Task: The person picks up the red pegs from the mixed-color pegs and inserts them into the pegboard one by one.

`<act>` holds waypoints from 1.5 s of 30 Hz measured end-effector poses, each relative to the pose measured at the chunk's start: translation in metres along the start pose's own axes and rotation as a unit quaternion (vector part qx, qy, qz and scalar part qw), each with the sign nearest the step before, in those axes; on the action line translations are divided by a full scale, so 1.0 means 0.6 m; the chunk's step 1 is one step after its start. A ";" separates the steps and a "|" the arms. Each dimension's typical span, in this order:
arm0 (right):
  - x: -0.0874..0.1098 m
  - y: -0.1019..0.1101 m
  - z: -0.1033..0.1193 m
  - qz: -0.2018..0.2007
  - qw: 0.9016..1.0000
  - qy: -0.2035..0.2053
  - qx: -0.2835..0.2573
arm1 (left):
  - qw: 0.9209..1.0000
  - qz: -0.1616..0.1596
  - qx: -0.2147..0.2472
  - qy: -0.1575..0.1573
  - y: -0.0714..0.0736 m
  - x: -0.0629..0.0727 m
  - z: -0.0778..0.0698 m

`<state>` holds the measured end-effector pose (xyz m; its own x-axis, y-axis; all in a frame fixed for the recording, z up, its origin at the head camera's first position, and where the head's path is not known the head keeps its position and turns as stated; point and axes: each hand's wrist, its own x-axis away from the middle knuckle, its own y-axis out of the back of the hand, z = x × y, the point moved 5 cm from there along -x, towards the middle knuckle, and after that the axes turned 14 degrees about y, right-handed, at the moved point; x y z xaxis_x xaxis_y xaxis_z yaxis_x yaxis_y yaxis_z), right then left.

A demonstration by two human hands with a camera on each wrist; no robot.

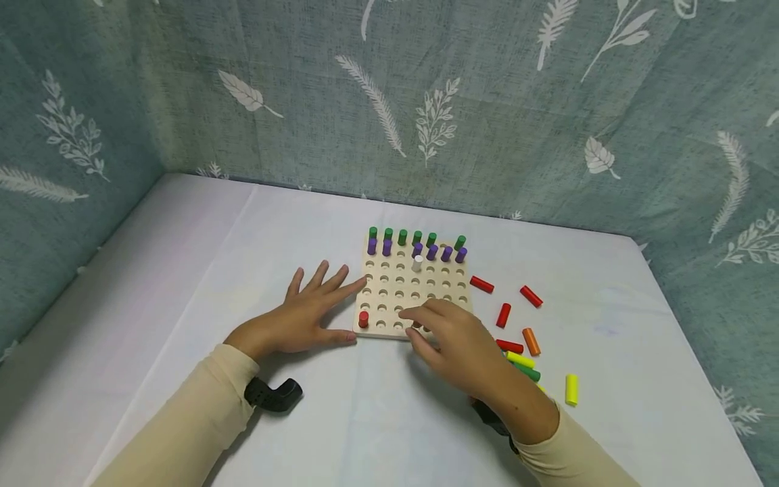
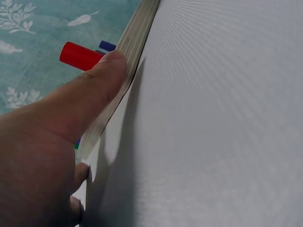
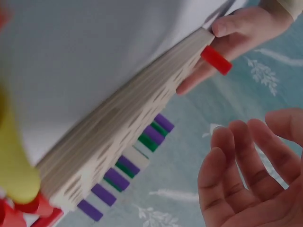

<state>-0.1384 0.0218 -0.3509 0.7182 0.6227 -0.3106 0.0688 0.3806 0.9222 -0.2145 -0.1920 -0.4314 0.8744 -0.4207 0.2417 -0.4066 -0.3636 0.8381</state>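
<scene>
A wooden pegboard (image 1: 408, 287) lies flat with rows of holes. Green pegs (image 1: 402, 237) fill most of its back row, with purple pegs (image 1: 387, 248) in the row before them. One white peg (image 1: 416, 263) stands just in front of the purple ones, and a red peg (image 1: 363, 320) is upright in the near left corner. My left hand (image 1: 298, 318) has its fingers spread, its thumb touching the board's side beside the red peg. My right hand (image 1: 453, 345) hovers over the near right part, hiding holes there. In the right wrist view its fingers (image 3: 241, 165) bend loosely around nothing.
Right of the board lie loose red pegs (image 1: 503, 315), an orange peg (image 1: 531, 341), yellow pegs (image 1: 571, 389) and a green peg (image 1: 527, 372), some partly behind my right arm. A leaf-patterned cloth (image 1: 377, 101) rises behind the white table (image 1: 292, 230).
</scene>
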 end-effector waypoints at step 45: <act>0.074 0.049 -0.160 0.034 0.975 -0.191 -0.105 | 1.000 -0.007 -0.019 0.006 -0.006 -0.006 0.001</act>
<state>-0.1712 0.1260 -0.3599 0.9246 0.3663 -0.1043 -0.1028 0.5037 0.8577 -0.2167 -0.1898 -0.4356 0.8831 -0.4054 0.2362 -0.3849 -0.3380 0.8588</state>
